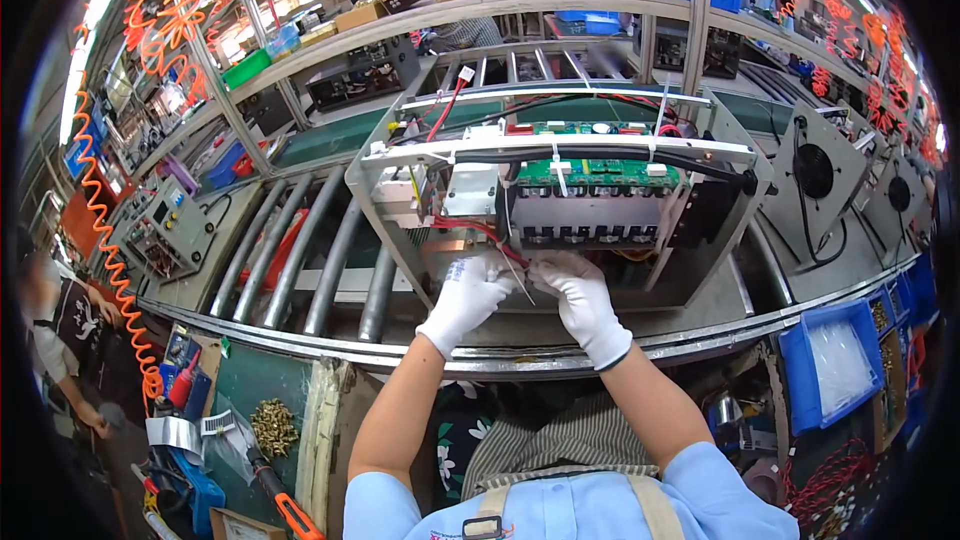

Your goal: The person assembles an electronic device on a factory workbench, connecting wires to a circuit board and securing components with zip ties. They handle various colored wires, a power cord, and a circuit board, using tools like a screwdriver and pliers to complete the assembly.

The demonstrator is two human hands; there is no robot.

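Observation:
Both my hands wear white gloves and meet at the open front of a metal equipment chassis [600,152]. My left hand [468,298] is closed, its fingertips pinched at a thin white cable tie [529,286]. Close beside it, my right hand [582,302] pinches the lower end of a bundle of red wires [480,227]. The fingers partly hide the spot where tie and wires meet. Above them inside the chassis sit a green circuit board [590,176] and a row of black components on a metal heat sink [590,215]. Black cables run along the white upper crossbar [480,149].
The chassis stands on a roller conveyor [325,255]. At left is another open unit [165,225]; at right, panels with fans [815,172]. Below lie brass fittings [274,427], an orange-handled tool [285,500] and a blue bin [838,365]. A co-worker's arm [75,390] shows far left.

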